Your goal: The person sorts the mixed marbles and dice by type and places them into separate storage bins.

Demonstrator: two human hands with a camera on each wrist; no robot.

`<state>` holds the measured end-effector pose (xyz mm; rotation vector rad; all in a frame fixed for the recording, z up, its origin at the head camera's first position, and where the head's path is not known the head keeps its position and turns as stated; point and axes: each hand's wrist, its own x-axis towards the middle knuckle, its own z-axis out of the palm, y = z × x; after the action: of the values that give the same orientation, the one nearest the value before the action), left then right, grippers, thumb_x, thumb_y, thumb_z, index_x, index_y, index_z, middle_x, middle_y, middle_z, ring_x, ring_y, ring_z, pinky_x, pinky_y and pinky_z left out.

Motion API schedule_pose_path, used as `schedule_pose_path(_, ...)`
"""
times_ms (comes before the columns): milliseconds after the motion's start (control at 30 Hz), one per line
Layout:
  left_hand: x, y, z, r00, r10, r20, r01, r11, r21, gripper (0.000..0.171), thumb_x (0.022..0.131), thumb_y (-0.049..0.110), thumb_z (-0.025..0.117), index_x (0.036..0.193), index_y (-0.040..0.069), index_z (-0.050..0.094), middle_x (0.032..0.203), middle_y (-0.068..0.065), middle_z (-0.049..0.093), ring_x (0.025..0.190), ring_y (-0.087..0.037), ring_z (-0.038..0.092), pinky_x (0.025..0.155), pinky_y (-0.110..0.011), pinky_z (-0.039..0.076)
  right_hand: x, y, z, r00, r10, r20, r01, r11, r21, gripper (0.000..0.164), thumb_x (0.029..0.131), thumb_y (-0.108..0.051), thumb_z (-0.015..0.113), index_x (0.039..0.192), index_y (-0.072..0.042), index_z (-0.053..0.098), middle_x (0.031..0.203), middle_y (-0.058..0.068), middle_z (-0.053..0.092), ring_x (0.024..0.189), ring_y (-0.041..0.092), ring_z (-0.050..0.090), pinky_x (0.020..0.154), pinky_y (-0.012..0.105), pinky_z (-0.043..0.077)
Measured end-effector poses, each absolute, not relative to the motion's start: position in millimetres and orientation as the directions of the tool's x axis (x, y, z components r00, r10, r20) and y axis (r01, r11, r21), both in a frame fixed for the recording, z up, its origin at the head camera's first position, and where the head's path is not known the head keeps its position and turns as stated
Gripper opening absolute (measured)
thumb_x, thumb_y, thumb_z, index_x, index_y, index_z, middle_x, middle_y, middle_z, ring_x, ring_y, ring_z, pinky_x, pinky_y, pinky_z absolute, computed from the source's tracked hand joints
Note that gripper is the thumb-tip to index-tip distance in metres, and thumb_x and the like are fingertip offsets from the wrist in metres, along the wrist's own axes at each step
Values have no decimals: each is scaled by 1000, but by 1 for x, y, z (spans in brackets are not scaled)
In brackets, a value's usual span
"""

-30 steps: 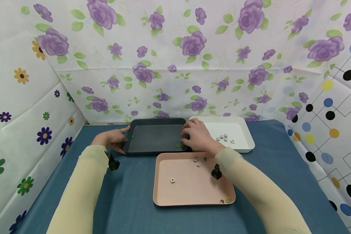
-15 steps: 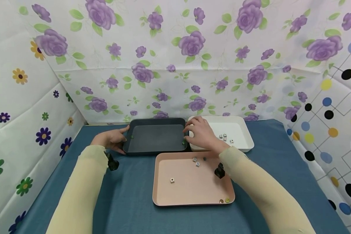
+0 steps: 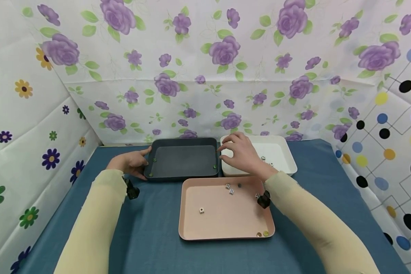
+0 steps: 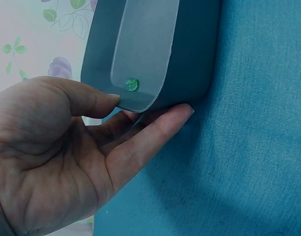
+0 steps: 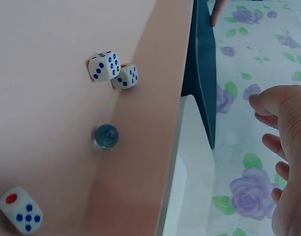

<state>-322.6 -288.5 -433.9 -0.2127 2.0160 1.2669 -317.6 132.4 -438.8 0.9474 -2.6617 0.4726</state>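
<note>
My left hand (image 3: pixel 128 163) grips the left end of the dark tray (image 3: pixel 183 158). In the left wrist view its thumb lies on the rim and the fingers (image 4: pixel 140 147) are against the outside wall. Green marbles sit in this tray: one (image 3: pixel 214 166) near the right end, one (image 3: pixel 154 160) at the left and one (image 3: pixel 150 175) at the front left corner. Over the left edge of the white tray (image 3: pixel 281 150) hovers my right hand (image 3: pixel 239 152), fingers loosely bent with nothing seen between them. It partly hides the dice (image 3: pixel 263 158) there.
In front stands a pink tray (image 3: pixel 226 220) with several white dice (image 5: pixel 104 66), a bluish glass marble (image 5: pixel 106 136), and a brownish (image 3: pixel 258 234) and a yellow-green marble (image 3: pixel 266 233) at its near right corner. A blue cloth (image 3: pixel 150 228) covers the table; floral fabric hangs behind.
My right hand has moved right, from the dark tray's right end to over the white tray. One green marble now shows at the dark tray's front left corner. My left hand stays put.
</note>
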Motion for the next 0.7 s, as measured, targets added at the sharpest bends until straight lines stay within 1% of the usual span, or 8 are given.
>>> schedule_pose_path(100,-323,-288,-434,-717,223,-660,-499,496,711,78,110,-1,28,159,37,-20,158,-44,15,133,-52,48,90,-56,57,-314,137,-436,-743,-553,378,-652,726,-218,23,94,-32,77,113,-20,80,130,5,61,133,32,41,112,56,34)
schedule_pose_path(433,-323,-288,-433,-711,230,-665,-499,501,707,79,110,-1,28,159,36,-20,159,-43,9,135,-53,44,91,-56,57,-305,147,-432,-708,-554,439,-683,694,-226,22,92,-29,79,112,-20,80,127,4,62,132,31,43,113,57,33)
schedule_pose_path(600,-322,-288,-432,-711,233,-664,-491,511,705,79,110,-1,28,159,36,-20,160,-42,8,134,-53,44,90,-56,57,-301,153,-426,-693,-544,473,-696,677,-240,23,91,-27,80,113,-21,79,127,5,62,130,32,44,110,56,36)
schedule_pose_path(700,-323,-289,-432,-713,233,-662,-483,522,703,79,110,-1,29,160,35,-20,161,-41,8,134,-54,45,90,-55,58,-300,156,-422,-682,-539,494,-707,658,-258,23,90,-25,81,113,-20,79,126,6,62,130,32,44,111,54,35)
